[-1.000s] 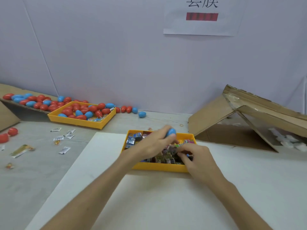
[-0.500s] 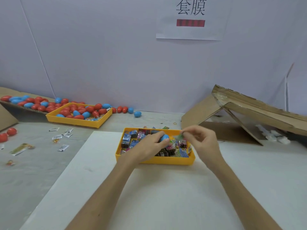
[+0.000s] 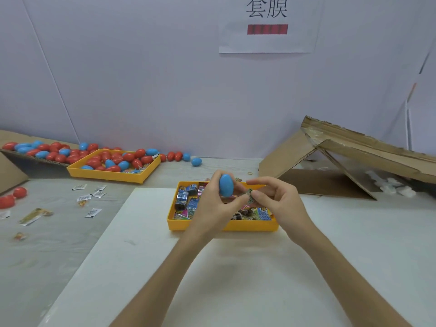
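Blue egg point(image 3: 226, 188) raised, packet picked

Left hand point(image 3: 212, 211) grips the egg, now lifted above the yellow tray point(image 3: 254, 226). Right hand point(image 3: 279, 205) has come up from that tray pinching a small packet point(image 3: 249, 194) beside it, probably for filling.

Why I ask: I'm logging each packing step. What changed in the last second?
The right hand rose out of the yellow tray pinching a small packet picked up there, and brought it beside the blue egg. The left hand lifted the egg higher, gripping it throughout. The tray and the red and blue eggs behind stayed put.
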Available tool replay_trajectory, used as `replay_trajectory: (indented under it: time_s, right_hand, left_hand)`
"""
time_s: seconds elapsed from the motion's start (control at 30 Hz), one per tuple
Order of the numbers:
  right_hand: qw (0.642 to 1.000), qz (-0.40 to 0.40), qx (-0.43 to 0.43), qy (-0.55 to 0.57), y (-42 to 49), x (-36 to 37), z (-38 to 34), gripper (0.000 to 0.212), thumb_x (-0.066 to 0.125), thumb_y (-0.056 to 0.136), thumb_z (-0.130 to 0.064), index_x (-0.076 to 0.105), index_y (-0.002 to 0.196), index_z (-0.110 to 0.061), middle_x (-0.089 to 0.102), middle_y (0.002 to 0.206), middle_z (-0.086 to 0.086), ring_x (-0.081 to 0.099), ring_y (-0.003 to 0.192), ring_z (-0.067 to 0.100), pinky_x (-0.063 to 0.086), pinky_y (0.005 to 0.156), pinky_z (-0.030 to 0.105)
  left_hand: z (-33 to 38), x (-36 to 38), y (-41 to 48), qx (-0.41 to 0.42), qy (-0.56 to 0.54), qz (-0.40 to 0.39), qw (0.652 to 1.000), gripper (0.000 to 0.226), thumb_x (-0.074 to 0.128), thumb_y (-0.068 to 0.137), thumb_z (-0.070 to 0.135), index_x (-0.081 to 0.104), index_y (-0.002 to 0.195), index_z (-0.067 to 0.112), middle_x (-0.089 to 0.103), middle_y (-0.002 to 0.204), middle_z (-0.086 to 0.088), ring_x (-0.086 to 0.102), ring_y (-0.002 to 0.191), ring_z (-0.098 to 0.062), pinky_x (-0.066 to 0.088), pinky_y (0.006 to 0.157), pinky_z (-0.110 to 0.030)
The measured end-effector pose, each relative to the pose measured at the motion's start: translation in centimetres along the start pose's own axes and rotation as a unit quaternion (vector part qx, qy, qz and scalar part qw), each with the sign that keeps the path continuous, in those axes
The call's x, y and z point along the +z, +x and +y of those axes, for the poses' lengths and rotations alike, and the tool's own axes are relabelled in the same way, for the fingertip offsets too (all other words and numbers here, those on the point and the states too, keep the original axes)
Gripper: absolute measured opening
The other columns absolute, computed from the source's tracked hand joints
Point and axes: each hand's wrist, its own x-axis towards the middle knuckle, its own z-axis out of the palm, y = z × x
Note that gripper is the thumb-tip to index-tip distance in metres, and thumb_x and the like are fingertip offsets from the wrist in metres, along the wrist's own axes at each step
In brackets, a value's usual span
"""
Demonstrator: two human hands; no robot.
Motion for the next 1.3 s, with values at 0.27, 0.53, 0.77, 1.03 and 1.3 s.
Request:
replay_trajectory:
  time_s: [0.27,0.53,0.77,1.03,1.3]
  right_hand:
    - [0.998,-0.053,0.01,0.015,-0.5,0.6,-0.4,0.027,0.069,0.091,-0.005,0.071,0.116,-0.016,0.073,0.083,0.009,0.071,0.078,0.022,0.058,0.074,0.028]
    - [0.998,-0.06,0.025,-0.023,-0.6,0.9,-0.7,0.029,0.068,0.09,0.003,0.073,0.111,-0.016,0.064,0.094,0.021,0.067,0.077,0.019,0.056,0.072,0.032]
    - [0.999,-0.009,0.014,-0.048,-0.5,1.1,-0.5,0.032,0.061,0.093,0.007,0.073,0.106,-0.019,0.066,0.078,0.003,0.068,0.07,0.013,0.059,0.068,0.03]
    - [0.976,0.027,-0.067,-0.207,-0.9,1.8,0.0,0.033,0.062,0.088,0.005,0.076,0.104,-0.02,0.06,0.069,-0.008,0.052,0.059,0.008,0.044,0.055,0.024]
    - [0.972,0.025,-0.07,-0.225,-0.8,1.7,0.0,0.032,0.06,0.086,0.007,0.075,0.094,-0.02,0.066,0.082,-0.014,0.05,0.062,0.004,0.037,0.058,0.013]
  left_hand:
    - [-0.6,-0.5,-0.4,0.012,0.015,0.065,0.998,0.022,0.075,0.088,0.006,0.056,0.094,0.012,0.07,0.079,-0.001,0.066,0.074,-0.005,0.056,0.07,-0.02]
    - [-0.6,-0.3,-0.6,-0.043,-0.049,0.084,0.994,0.018,0.074,0.089,0.008,0.059,0.086,0.017,0.071,0.079,0.006,0.067,0.073,-0.006,0.057,0.067,-0.02]
    - [-0.5,-0.2,-0.6,-0.042,-0.039,0.116,0.992,0.021,0.076,0.087,0.007,0.06,0.082,0.019,0.071,0.082,0.005,0.068,0.076,-0.009,0.057,0.067,-0.021]
    - [-0.3,-0.4,-0.8,-0.022,-0.048,0.098,0.994,0.03,0.076,0.085,0.001,0.056,0.072,0.019,0.072,0.085,-0.006,0.066,0.077,-0.012,0.055,0.069,-0.021]
    - [-0.4,-0.5,-0.8,-0.084,-0.155,0.014,0.984,0.032,0.069,0.088,-0.005,0.056,0.071,0.017,0.069,0.084,-0.006,0.057,0.08,-0.019,0.048,0.068,-0.026]
